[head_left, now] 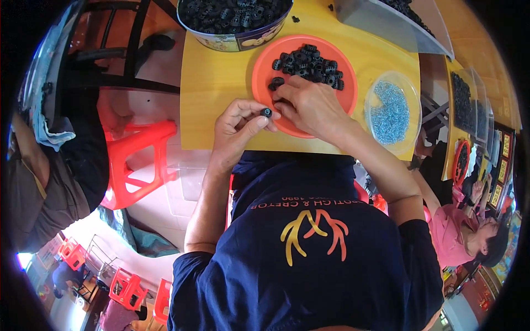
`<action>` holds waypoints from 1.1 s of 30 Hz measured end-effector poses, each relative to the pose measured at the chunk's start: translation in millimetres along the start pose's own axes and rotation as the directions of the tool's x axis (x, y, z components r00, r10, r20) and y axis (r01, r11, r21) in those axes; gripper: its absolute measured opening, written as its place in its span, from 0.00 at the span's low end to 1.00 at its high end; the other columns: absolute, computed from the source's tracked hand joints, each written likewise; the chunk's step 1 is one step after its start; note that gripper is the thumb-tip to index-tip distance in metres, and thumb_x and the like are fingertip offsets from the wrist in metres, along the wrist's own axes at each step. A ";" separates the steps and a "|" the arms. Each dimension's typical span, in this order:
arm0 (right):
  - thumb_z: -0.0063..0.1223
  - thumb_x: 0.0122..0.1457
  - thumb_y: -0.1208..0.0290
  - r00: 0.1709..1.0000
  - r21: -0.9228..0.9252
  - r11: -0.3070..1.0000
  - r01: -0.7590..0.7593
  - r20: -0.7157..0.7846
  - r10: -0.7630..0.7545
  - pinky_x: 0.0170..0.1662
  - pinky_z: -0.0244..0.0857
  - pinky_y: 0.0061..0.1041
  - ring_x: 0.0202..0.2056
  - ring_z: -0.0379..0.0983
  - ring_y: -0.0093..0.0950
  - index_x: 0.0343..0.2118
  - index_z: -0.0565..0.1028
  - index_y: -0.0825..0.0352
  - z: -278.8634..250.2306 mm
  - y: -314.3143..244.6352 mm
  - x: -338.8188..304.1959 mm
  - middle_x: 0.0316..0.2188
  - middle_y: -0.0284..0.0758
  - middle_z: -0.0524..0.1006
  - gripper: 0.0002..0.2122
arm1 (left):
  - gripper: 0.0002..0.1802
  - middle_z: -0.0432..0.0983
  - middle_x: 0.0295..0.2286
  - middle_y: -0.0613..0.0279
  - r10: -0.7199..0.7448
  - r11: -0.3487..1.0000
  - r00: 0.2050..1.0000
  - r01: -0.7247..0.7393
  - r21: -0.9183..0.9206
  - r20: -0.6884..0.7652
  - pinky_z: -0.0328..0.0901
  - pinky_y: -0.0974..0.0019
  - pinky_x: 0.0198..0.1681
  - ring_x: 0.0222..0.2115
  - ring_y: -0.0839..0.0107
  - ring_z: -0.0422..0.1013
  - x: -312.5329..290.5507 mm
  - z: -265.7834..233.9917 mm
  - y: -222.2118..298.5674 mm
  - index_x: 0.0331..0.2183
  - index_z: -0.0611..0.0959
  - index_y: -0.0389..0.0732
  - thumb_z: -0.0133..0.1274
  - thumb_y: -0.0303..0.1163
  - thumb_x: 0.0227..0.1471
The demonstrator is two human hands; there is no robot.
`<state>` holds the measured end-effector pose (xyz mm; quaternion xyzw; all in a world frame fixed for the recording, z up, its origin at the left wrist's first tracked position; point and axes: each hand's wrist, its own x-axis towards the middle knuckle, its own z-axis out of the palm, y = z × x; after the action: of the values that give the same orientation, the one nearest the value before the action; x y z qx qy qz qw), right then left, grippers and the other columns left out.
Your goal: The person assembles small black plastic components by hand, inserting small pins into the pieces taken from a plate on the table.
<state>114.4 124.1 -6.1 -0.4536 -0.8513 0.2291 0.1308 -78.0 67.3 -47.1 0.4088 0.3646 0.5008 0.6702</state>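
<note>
Yellow table (215, 77): 1, in front of the person, bearing 4 containers.
Left hand (237, 129): 1, over the near part of the table, thumb and fingers pinched on 1 small black part (266, 112).
Small black part: 1, held at the lower-left rim of the plate, its end showing a pale bluish ring.
Right hand (312, 107): 1, over the plate, fingers bent toward its left half; whether they grip anything cannot be told.
Space between hands: 1 narrow gap at most; whether the fingertips touch cannot be told.
Orange-red plate (264, 71): 1, between the tub and the clear dish.
Heap of black parts (309, 63): 1, on the plate's far half, too overlapped to count.
Printed tub (221, 43): 1, at the far left, filled with black pieces beyond counting.
Clear dish (415, 110): 1, right of the plate, with 1 spread of tiny blue pieces (391, 113), too small to count.
Translucent bin (381, 22): 1, at the far right, dark pieces inside.
Loose black bits (296, 19): 2, between tub and bin.
Red stools (157, 157): at least 4, 1 near the table's left side, 3 farther off at lower left.
Co-worker in pink (450, 234): 1, at the right.
</note>
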 end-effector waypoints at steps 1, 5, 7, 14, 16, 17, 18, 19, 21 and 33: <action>0.56 0.50 0.72 1.000 0.020 1.000 -0.002 0.008 0.002 0.31 0.70 0.40 0.29 0.76 0.41 0.31 0.77 0.65 -0.2 -0.5 0.3 0.29 0.39 0.75 0.06 | 0.10 0.78 0.35 0.48 0.001 1.000 1.000 -0.001 0.000 0.000 0.69 0.65 0.41 0.31 0.67 0.75 0.2 0.1 0.2 0.40 0.73 0.35 0.52 0.24 0.55; 0.54 0.52 0.75 0.999 0.090 0.995 -0.034 0.015 0.033 0.33 0.69 0.38 0.31 0.75 0.42 0.36 0.76 0.66 1.6 0.2 -1.7 0.33 0.40 0.73 0.08 | 0.09 0.78 0.35 0.50 0.003 1.000 1.000 -0.003 0.015 -0.002 0.69 0.66 0.40 0.32 0.69 0.75 -0.2 -0.2 0.9 0.40 0.73 0.35 0.52 0.24 0.55; 0.54 0.52 0.76 0.999 0.106 0.994 -0.041 -0.001 0.042 0.33 0.69 0.38 0.32 0.74 0.42 0.37 0.76 0.66 2.6 3.0 -3.2 0.33 0.41 0.73 0.09 | 0.09 0.79 0.36 0.51 -0.002 1.000 1.000 0.002 0.021 -0.006 0.69 0.67 0.40 0.32 0.70 0.75 0.1 0.3 1.4 0.40 0.73 0.35 0.52 0.24 0.56; 0.55 0.53 0.75 0.996 -0.056 0.997 -0.054 0.064 0.058 0.32 0.68 0.38 0.31 0.74 0.43 0.36 0.75 0.67 -7.0 4.7 -2.6 0.32 0.40 0.73 0.08 | 0.09 0.79 0.35 0.51 -0.029 0.999 0.998 0.030 0.018 -0.054 0.69 0.68 0.39 0.31 0.71 0.75 0.9 3.2 4.0 0.40 0.74 0.34 0.52 0.22 0.55; 0.56 0.52 0.74 0.999 -0.044 0.998 -0.042 0.027 0.043 0.31 0.69 0.38 0.30 0.74 0.43 0.36 0.75 0.66 -7.3 6.4 -3.2 0.32 0.40 0.73 0.08 | 0.09 0.79 0.35 0.51 -0.028 1.000 0.998 0.028 0.008 -0.057 0.70 0.68 0.40 0.31 0.72 0.75 0.4 2.9 4.8 0.40 0.74 0.34 0.52 0.22 0.55; 0.56 0.52 0.73 0.999 -0.033 0.999 -0.033 -0.009 0.033 0.31 0.69 0.38 0.29 0.74 0.43 0.36 0.76 0.66 -7.6 6.9 -3.5 0.32 0.39 0.73 0.09 | 0.09 0.79 0.35 0.51 -0.030 0.999 0.997 0.032 0.023 -0.071 0.69 0.69 0.40 0.31 0.72 0.75 -0.6 2.7 5.5 0.40 0.74 0.34 0.51 0.22 0.55; 0.56 0.52 0.73 0.999 -0.033 0.999 -0.032 -0.011 0.032 0.31 0.69 0.38 0.29 0.74 0.43 0.36 0.76 0.66 -7.9 6.6 -3.6 0.32 0.39 0.73 0.09 | 0.09 0.79 0.35 0.51 -0.033 0.999 0.996 0.036 0.038 -0.085 0.69 0.69 0.40 0.31 0.72 0.75 -1.5 2.6 6.0 0.39 0.74 0.34 0.51 0.22 0.55; 0.56 0.52 0.72 0.999 -0.009 1.000 -0.013 -0.030 0.013 0.30 0.69 0.38 0.29 0.75 0.42 0.36 0.76 0.66 -8.3 5.9 -4.1 0.31 0.39 0.73 0.09 | 0.09 0.79 0.35 0.51 -0.032 0.999 0.996 0.035 0.040 -0.084 0.69 0.69 0.40 0.31 0.72 0.75 -2.2 2.5 6.3 0.39 0.74 0.34 0.51 0.22 0.55; 0.57 0.52 0.72 0.999 0.016 1.000 0.009 -0.051 -0.008 0.30 0.69 0.37 0.29 0.75 0.42 0.36 0.76 0.65 -7.3 3.6 -5.3 0.31 0.39 0.73 0.09 | 0.09 0.79 0.35 0.51 -0.036 0.999 0.994 0.040 0.031 -0.106 0.69 0.69 0.40 0.31 0.72 0.75 -3.5 2.8 5.7 0.39 0.74 0.34 0.51 0.22 0.55; 0.57 0.53 0.74 0.972 0.206 0.976 0.074 -0.236 -0.024 0.30 0.69 0.33 0.27 0.75 0.37 0.33 0.75 0.68 -10.3 10.8 -3.5 0.30 0.40 0.75 0.06 | 0.09 0.79 0.35 0.51 -0.016 0.999 0.995 0.019 0.028 -0.097 0.69 0.69 0.39 0.31 0.72 0.74 3.2 9.3 15.0 0.40 0.74 0.34 0.52 0.21 0.54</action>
<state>128.5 129.3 -2.8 -0.4391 -0.8118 0.2613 0.2827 -74.5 71.1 -29.9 0.3904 0.4074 0.5089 0.6501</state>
